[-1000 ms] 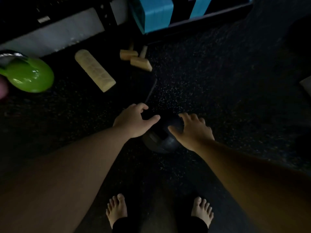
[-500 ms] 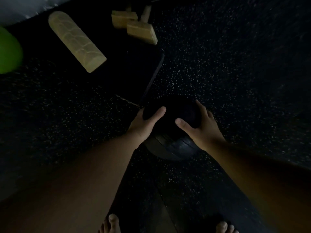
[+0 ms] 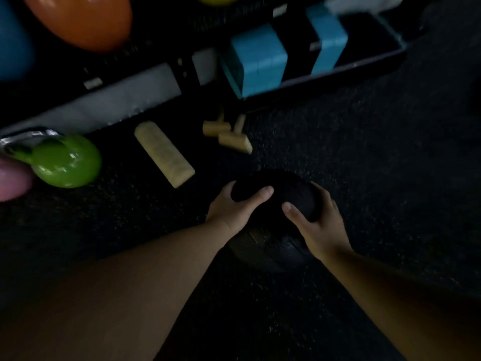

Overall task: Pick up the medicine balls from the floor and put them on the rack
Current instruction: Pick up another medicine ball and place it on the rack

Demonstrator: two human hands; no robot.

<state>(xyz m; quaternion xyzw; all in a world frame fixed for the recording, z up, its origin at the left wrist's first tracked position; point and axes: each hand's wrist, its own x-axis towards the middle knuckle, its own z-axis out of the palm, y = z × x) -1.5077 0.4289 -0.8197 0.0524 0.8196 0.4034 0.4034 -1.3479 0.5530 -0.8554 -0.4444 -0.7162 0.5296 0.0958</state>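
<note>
Your floor point(image 3: 364, 178) is dark speckled rubber. Far left on it: green kettlebell point(image 3: 65, 162). Right of that, a long pale block point(image 3: 164, 153) lying flat, then small pale wooden pieces point(image 3: 229, 134) clustered together. Blue blocks point(image 3: 256, 61) stand farther back.

No legible text, labels or numbers anywhere in this dim, blurred view.

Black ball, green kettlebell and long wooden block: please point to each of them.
Black ball point(image 3: 276, 186): head view, top surface between the hands.
Green kettlebell point(image 3: 66, 162): head view, round body.
Long wooden block point(image 3: 164, 153): head view, middle of upper face.
</note>
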